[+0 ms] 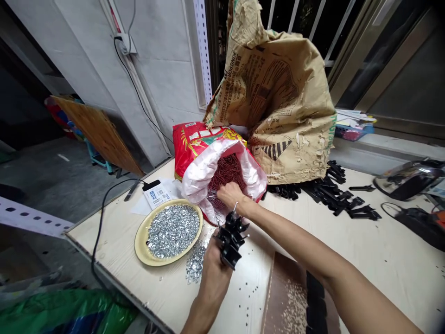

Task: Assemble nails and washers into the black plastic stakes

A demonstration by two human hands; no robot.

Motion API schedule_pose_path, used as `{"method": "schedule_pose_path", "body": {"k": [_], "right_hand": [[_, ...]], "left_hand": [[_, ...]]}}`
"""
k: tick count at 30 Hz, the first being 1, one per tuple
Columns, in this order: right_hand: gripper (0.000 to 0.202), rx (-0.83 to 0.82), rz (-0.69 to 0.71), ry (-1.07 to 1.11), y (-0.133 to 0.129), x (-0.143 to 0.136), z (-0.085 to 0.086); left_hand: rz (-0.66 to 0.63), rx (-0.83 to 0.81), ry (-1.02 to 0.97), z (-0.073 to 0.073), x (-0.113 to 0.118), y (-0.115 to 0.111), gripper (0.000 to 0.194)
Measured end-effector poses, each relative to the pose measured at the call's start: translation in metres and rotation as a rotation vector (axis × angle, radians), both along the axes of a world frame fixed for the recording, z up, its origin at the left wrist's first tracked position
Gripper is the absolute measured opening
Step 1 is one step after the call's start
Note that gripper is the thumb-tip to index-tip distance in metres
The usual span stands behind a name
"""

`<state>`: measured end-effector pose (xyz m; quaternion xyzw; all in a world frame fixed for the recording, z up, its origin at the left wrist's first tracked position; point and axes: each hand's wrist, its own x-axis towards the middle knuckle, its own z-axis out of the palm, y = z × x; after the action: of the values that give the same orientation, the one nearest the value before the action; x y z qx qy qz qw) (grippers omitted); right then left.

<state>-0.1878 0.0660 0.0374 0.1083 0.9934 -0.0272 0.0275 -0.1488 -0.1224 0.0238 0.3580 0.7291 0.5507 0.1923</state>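
Black parts [231, 241] in left fingers [212, 250], screws [230, 170] beyond

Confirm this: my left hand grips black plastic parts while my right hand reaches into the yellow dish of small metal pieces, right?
Not quite: your right hand reaches into the open red-and-white bag of thin dark-red pieces, not the yellow dish, as the head view shows. Your left hand does grip black plastic parts.

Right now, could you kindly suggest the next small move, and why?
Perhaps pick one of the thin reddish pieces from the open bag with the right hand: it reaches in there, while the left hand holds black parts with metal shafts sticking out.
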Motion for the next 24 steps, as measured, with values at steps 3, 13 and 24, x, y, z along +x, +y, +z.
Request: {"method": "schedule_pose_path", "body": {"k": [3,13,24], "right_hand": [[0.027,-0.025,0.013,0.036,0.013,0.007,-0.018],[0.023,-0.408,-0.102,0.783,0.001,0.045,0.012],[0.021,-0.916,-0.236,1.177,-0.056,0.141,0.072]], "left_hand": [[-0.017,-0.013,-0.013,0.002,-0.001,-0.006,0.027],[0.131,-0.139,-0.310,-0.004,-0.006,0.006,0.043],[-0.070,-0.102,-0.389,0.013,0.012,0.024,0.036]]}}
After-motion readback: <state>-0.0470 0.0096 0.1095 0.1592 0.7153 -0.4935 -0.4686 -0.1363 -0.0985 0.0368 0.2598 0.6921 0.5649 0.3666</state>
